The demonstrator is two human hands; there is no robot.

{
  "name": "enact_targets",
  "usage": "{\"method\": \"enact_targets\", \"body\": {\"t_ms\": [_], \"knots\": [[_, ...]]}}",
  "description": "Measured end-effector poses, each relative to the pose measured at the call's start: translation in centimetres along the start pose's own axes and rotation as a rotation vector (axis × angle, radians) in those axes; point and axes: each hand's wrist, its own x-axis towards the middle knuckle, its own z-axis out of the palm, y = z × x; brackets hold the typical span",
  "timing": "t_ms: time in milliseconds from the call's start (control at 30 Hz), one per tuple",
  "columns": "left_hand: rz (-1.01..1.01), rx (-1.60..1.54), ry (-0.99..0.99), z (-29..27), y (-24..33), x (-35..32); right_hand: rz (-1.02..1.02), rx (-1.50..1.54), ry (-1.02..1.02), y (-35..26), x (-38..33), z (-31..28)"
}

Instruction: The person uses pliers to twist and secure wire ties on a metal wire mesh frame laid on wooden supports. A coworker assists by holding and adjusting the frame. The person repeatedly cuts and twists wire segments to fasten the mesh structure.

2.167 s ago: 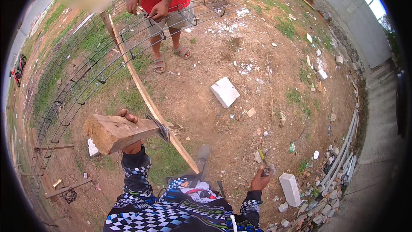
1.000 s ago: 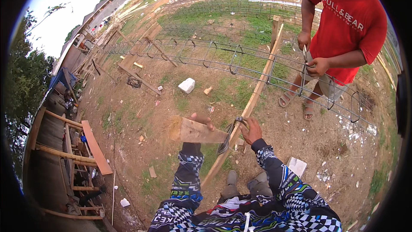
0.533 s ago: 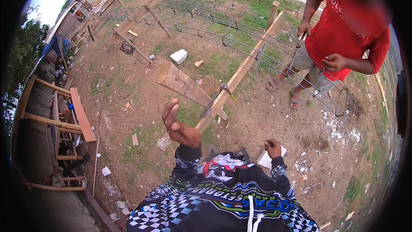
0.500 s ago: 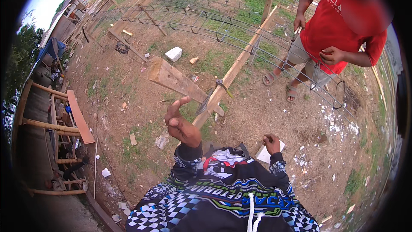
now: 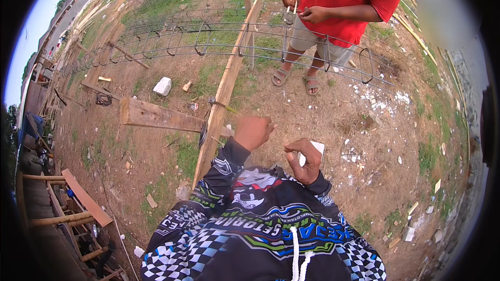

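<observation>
Left hand [image 5: 254, 132] and right hand [image 5: 304, 161] are close together, right of the long timber batten [image 5: 224, 88], the left nearer to it. Left fingers are bent and partly hidden; right thumb and forefinger curl toward each other, leaving a narrow gap. Whether either pinches something thin, I cannot tell. The batten slants away from the person's body; a thick timber [image 5: 161, 114] meets it from the left, with a dark loop [image 5: 203, 133], perhaps wire, at the joint and a yellow-green-handled tool [image 5: 224, 105] on the batten just beyond. Fine finger work here would probably go best with fingertips close together, the left wrist clear of the joint and the tool not bumped loose. Farther along, a rebar cage [image 5: 285, 47] crosses the batten; right of that crossing, a co-worker in a red T-shirt [image 5: 346, 5] holds pincers [image 5: 289, 17] at the cage. Right of the batten, a white block [image 5: 319, 147] shows behind the right hand.
</observation>
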Motion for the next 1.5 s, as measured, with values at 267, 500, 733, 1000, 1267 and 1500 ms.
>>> {"method": "enact_targets", "body": {"t_ms": [267, 500, 733, 1000, 1267, 1500], "knots": [[0.214, 0.043, -0.266, 3.0, 3.0, 1.1, 0.795, 0.17, -0.347, 5.2, 0.5, -0.7], [0.594, -0.394, 0.403, 0.8, 6.1, 2.4, 0.737, 0.197, 0.305, 8.9, -3.4, -2.2], [-0.089, -1.147, 0.458, 2.1, 6.2, 3.0, 0.531, 0.07, 0.429, 6.4, -2.1, -4.2], [-0.165, -1.544, 0.403, 2.6, 7.4, 6.7, 0.502, 0.07, 0.393, 5.9, -2.1, -3.6], [-0.007, -1.814, -0.188, 3.2, 4.8, 9.3, 0.953, 0.816, -0.016, 8.3, -2.6, -8.8], [0.194, -1.627, -0.489, 5.6, 5.4, 13.6, 0.887, 0.501, -0.244, 10.0, 0.0, -11.3]]}}
